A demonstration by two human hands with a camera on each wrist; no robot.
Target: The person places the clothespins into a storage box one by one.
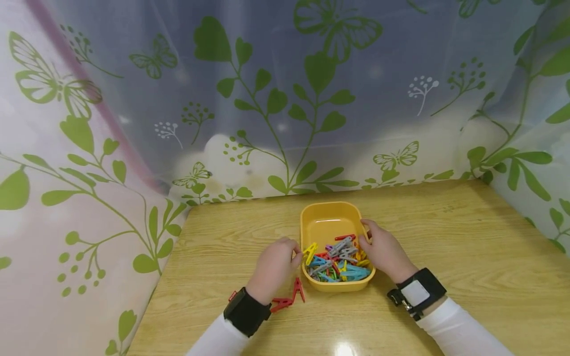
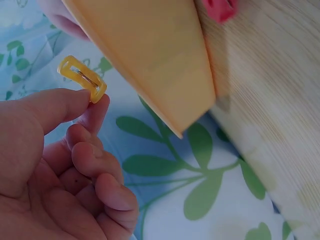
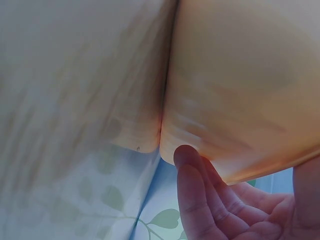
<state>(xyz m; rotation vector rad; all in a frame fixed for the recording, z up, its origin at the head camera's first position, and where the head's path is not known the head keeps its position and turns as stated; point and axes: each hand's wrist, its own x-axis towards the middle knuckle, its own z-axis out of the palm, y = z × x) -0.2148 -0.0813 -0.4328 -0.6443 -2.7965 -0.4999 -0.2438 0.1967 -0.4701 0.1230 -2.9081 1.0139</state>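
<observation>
A yellow clothespin [image 1: 309, 253] is pinched between the thumb and forefinger of my left hand [image 1: 273, 267], just over the left rim of a yellow plastic bin [image 1: 327, 228]. In the left wrist view the yellow clothespin [image 2: 99, 93] stands up from the fingertips beside the bin wall [image 2: 150, 55]. My right hand [image 1: 386, 249] holds the bin by its right side, thumb over the rim. From the right wrist, its fingers [image 3: 191, 187] show against the outer wall. Inside the bin's near half lies a pile of mixed-colour clothespins [image 1: 340, 259].
Two red clothespins, one upright [image 1: 299, 290] and one beside it [image 1: 281, 303], are on the wooden table [image 1: 467, 237] near my left wrist. A leaf-and-butterfly printed curtain [image 1: 276, 123] hangs along the table's back and sides.
</observation>
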